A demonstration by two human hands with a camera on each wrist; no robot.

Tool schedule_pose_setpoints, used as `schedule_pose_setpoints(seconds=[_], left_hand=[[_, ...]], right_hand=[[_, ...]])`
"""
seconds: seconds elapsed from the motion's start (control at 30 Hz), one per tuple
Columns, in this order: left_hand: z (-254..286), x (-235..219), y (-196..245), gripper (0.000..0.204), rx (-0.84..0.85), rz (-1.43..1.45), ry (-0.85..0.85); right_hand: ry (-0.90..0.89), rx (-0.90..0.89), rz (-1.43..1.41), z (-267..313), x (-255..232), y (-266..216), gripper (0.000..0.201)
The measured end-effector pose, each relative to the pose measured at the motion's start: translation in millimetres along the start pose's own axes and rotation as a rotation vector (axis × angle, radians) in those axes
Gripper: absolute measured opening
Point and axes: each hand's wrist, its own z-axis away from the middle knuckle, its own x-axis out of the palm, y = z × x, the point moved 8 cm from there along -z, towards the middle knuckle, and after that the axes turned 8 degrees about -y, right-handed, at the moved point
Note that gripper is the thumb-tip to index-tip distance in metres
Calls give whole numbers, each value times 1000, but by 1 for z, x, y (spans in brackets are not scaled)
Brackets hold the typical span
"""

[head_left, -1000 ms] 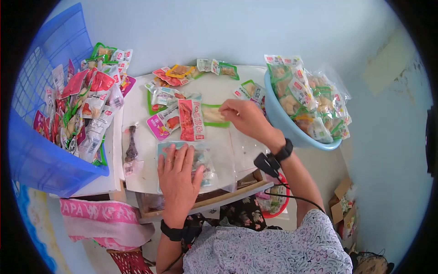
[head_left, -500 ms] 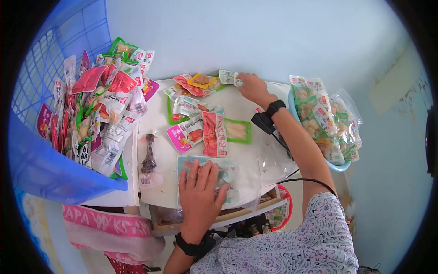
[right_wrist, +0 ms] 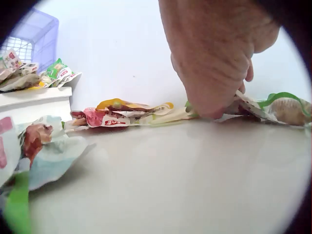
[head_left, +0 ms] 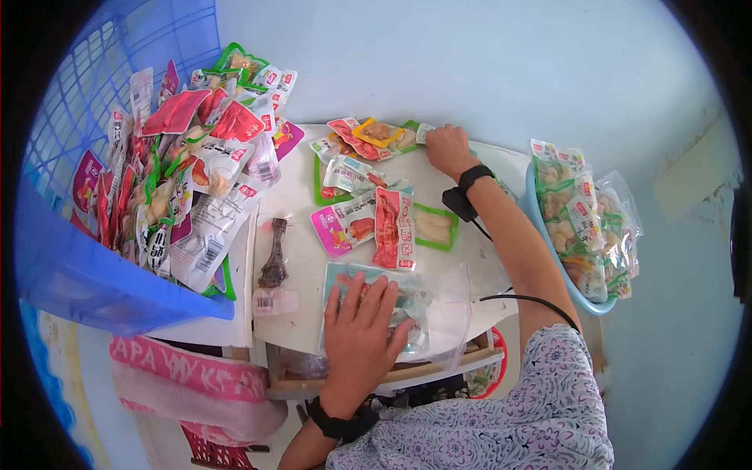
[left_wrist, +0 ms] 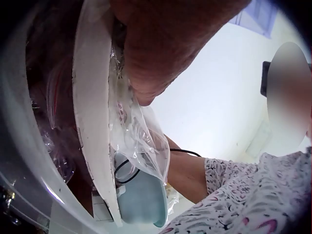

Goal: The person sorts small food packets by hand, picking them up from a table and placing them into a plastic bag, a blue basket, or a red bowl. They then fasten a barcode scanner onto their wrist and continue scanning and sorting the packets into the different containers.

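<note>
Palm down, my left hand [head_left: 362, 337] rests with its fingers spread on a clear bag [head_left: 419, 313] of packets at the table's front. At the back edge, my right hand [head_left: 452, 150] has curled fingers on a small white packet [head_left: 424, 131], mostly covered by the hand. In the right wrist view, that hand [right_wrist: 219, 63] is low over the white packet [right_wrist: 248, 107], fingertips partly hidden. Between the hands lie a red packet [head_left: 394, 227], a green-edged packet [head_left: 435, 228] and a purple-and-white packet [head_left: 342, 229].
A blue basket [head_left: 117, 290] heaped with packets stands at the left, a light-blue basin [head_left: 578, 290] of packets at the right. A dark wrapped item [head_left: 274, 262] lies on the table's left side. Below the front edge is an open drawer [head_left: 439, 368].
From beside the green-edged packet, my right hand has moved to the back edge and taken hold of the white packet. My left hand stays on the clear bag; the head view has shifted.
</note>
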Motion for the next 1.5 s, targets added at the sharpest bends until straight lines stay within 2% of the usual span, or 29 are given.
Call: schedule_pose_setpoints(seconds=[0.1, 0.2, 0.3, 0.4, 0.5, 0.6, 0.7, 0.8, 0.87, 1.03, 1.1, 1.2, 1.3, 1.33, 1.43, 1.5], left_hand=[[1, 0, 0, 54, 10, -11, 13], [2, 0, 2, 52, 27, -23, 29], [4, -2, 5, 52, 45, -37, 54], [7, -2, 6, 52, 71, -46, 85], [8, -1, 8, 51, 78, -67, 141], [10, 3, 7, 50, 55, -96, 111], [10, 4, 8, 49, 66, -132, 119], [10, 2, 12, 48, 84, -159, 104], [10, 1, 13, 48, 92, -172, 104], [17, -18, 30, 46, 98, -135, 261], [25, -24, 38, 46, 115, -54, 304], [30, -30, 68, 43, 132, -42, 316], [28, -22, 91, 51, 181, -117, 295], [26, -19, 100, 53, 210, -141, 298], [19, -3, 108, 56, 154, -135, 236], [14, 7, 113, 53, 129, -135, 186]], right_hand=[[64, -82, 75, 23, -14, -10, 9], [56, -212, 66, 44, -32, -25, 7], [162, -250, 7, 66, -62, -35, 7], [340, -228, -81, 83, -105, -32, 9], [483, -101, -210, 105, -156, -10, 11], [552, -6, -620, 145, -195, 21, 19], [348, 12, -1174, 182, -211, 43, 20], [345, -45, -1534, 236, -233, 41, 19], [296, -27, -1579, 273, -241, 38, 21], [342, 125, -1806, 360, -212, 37, 22], [476, 263, -1868, 393, -183, 37, 22], [579, 423, -1989, 432, -122, 21, 21], [679, 540, -2118, 456, -73, -1, 20], [713, 560, -2143, 460, -65, -5, 21], [812, 596, -2183, 466, -52, -7, 20], [777, 597, -2154, 466, -50, -3, 20]])
